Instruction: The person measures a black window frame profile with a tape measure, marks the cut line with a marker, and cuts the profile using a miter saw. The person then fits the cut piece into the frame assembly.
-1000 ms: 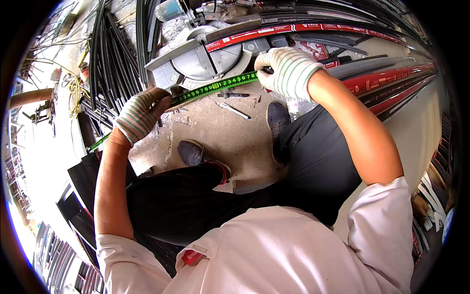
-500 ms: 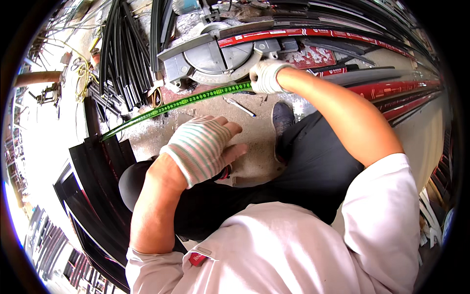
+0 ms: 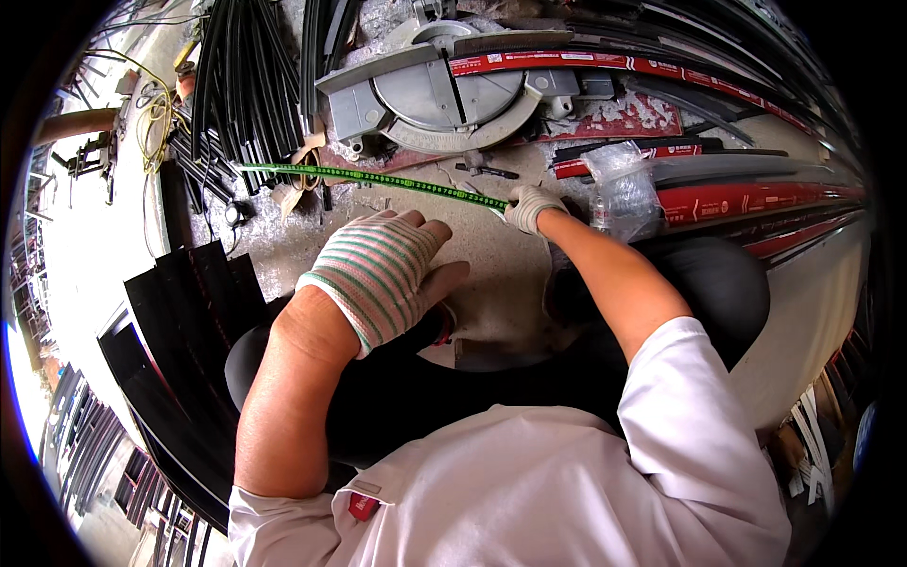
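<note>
Tape (image 3: 383, 179) newly crosswise, leftward from right hand (image 3: 534, 206) clenched round it; left hand (image 3: 378, 269) spread

Left hand (image 3: 383, 269) loose, right hand (image 3: 536, 207) curled

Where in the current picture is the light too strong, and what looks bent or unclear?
Head view: glare whitens the floor at the left; the upper red-labelled strip looks bowed; the green tape has far marks too small to read.
</note>
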A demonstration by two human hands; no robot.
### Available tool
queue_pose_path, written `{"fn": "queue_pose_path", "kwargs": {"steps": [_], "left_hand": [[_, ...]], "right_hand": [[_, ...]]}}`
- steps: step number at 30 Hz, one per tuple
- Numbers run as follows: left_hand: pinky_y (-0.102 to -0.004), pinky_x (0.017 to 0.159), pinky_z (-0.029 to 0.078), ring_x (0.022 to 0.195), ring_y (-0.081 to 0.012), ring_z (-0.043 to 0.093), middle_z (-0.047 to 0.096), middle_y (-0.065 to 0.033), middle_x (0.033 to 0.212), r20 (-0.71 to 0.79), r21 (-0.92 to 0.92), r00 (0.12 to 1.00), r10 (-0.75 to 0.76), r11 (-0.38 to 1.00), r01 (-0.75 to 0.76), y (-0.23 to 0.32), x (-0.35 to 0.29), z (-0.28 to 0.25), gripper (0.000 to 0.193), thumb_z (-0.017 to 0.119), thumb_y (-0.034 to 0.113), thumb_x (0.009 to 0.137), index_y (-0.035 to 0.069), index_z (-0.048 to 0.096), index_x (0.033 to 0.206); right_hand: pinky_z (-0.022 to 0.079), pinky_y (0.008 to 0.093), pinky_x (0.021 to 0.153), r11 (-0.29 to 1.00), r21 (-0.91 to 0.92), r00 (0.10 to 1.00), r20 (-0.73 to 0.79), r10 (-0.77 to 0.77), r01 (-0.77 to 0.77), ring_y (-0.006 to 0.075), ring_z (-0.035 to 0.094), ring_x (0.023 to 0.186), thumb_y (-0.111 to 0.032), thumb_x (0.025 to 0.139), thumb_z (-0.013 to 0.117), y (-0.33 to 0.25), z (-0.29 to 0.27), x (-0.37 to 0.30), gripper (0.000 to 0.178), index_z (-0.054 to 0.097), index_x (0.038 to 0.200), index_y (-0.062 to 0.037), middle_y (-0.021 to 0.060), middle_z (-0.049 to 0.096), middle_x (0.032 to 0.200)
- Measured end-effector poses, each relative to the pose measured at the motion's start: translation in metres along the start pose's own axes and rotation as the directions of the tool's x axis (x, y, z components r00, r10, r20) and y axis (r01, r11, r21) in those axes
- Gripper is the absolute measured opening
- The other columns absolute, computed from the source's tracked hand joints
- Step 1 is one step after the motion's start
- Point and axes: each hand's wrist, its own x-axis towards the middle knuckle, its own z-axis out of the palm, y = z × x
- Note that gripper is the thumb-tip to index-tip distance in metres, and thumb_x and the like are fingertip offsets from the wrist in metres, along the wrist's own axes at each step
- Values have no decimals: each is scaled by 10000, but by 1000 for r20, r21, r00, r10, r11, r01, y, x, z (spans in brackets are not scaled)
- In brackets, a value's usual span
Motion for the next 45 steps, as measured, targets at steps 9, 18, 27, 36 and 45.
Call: {"fn": "queue_pose_path", "kwargs": {"steps": [9,18,27,36,45], "left_hand": [[-465,915,547,1055,-396,677,704,-185,1098,97,-58,994,-55,996,60,-13,22,3,384,691,354,990,38,693,1207],[-462,894,558,1027,-394,702,724,-196,1090,83,-68,996,-32,997,37,-9,26,-6,412,694,336,995,-2,686,1229],[-428,842,575,935,-370,725,735,-202,1044,-180,-150,965,190,964,-218,22,46,-11,258,689,147,999,7,694,1215],[-338,905,565,1001,-214,733,753,-156,1081,-392,-253,880,269,888,-384,63,70,11,211,640,87,1056,1,696,1240],[-298,931,525,1008,-135,655,737,-85,1096,-288,-396,926,244,850,-347,108,90,50,245,604,117,1097,-8,683,1293]], "right_hand": [[556,483,1016,994,-64,987,-138,79,-88,342,690,1196,-390,982,629,0,16,31,365,740,1273,-201,131,725,1297],[519,484,1090,994,-110,990,-141,6,-22,363,606,1325,-375,983,644,-20,11,18,445,645,1344,-117,161,616,1446],[551,510,980,979,-10,964,-172,-201,202,407,717,1125,-334,984,577,-23,-72,-41,381,755,1189,-67,234,741,1192],[611,459,896,954,-115,826,-479,-297,276,333,771,1051,-200,918,689,-34,-163,-173,289,775,1142,-38,198,787,1119],[591,490,806,910,196,495,-869,-12,366,375,731,848,-331,996,597,97,-183,-335,314,730,944,-50,182,749,910]]}}
